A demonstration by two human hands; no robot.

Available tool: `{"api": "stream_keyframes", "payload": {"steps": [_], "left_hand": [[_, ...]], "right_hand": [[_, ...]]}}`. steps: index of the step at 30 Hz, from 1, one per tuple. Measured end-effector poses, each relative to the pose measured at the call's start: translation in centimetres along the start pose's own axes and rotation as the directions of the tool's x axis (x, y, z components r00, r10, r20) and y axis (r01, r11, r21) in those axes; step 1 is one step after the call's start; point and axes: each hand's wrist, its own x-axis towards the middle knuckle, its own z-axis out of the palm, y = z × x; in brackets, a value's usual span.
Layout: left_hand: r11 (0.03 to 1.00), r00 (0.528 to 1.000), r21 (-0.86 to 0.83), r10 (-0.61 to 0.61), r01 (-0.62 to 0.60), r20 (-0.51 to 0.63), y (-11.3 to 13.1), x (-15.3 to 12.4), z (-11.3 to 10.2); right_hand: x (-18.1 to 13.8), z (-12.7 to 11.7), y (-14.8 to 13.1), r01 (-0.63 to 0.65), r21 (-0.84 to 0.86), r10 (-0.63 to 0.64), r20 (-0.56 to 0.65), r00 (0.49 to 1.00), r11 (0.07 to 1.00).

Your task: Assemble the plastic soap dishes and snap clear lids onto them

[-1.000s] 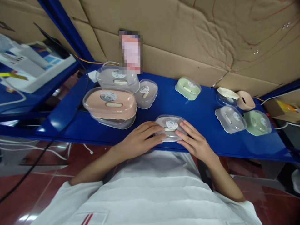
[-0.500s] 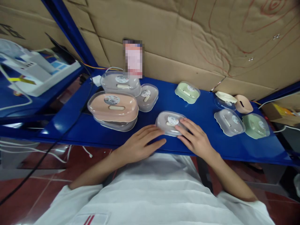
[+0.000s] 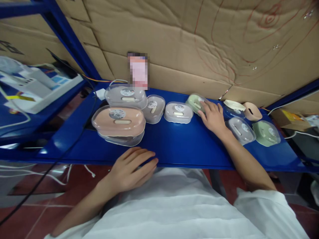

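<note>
Right hand (image 3: pixel 212 116) stretched out far over the blue surface (image 3: pixel 174 146), fingers loosely spread and laid on the right side of the green soap box (image 3: pixel 195 102), not closed round it. Green soap box sits in the far row, just right of the small grey box (image 3: pixel 178 112), which is just right of another clear grey box (image 3: pixel 154 108). Left hand (image 3: pixel 132 167) flat at the near edge of the surface, fingers together and extended, holding nothing. Big pink box (image 3: pixel 118 121) at left with a large grey box (image 3: pixel 125 96) behind it. Clear lid box (image 3: pixel 240 129) and second green box (image 3: pixel 266 133) right of the right wrist
</note>
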Motion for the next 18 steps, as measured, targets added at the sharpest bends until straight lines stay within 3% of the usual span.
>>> {"api": "stream_keyframes", "payload": {"steps": [5,8,11,13,18], "left_hand": [[1.0,0.993,-0.012,0.016,-0.014,0.12,0.3,2.4,2.9],[0.996,0.998,0.072,-0.049,0.046,0.038,-0.4,1.7,2.4],[0.933,0.966,0.282,-0.173,0.224,-0.195,-2.3,-0.3,0.0],[0.889,0.937,0.339,-0.218,0.306,-0.275,-4.0,-1.8,-2.1],[0.871,0.926,0.324,-0.373,0.369,-0.052,-8.6,-3.4,-4.8]], "right_hand": [[-5.0,-4.4,-1.8,-0.103,-0.295,0.113,0.016,0.993,0.95],[-8.8,-6.5,-2.9,-0.087,-0.37,0.116,0.056,0.992,0.925],[-12.0,-7.8,-3.1,0.035,-0.279,-0.021,0.054,0.998,0.96],[-13.2,-8.3,-3.1,0.152,-0.148,-0.147,0.045,0.988,0.977],[-11.8,-8.4,-4.8,0.423,0.215,-0.438,0.025,0.898,0.88]]}}
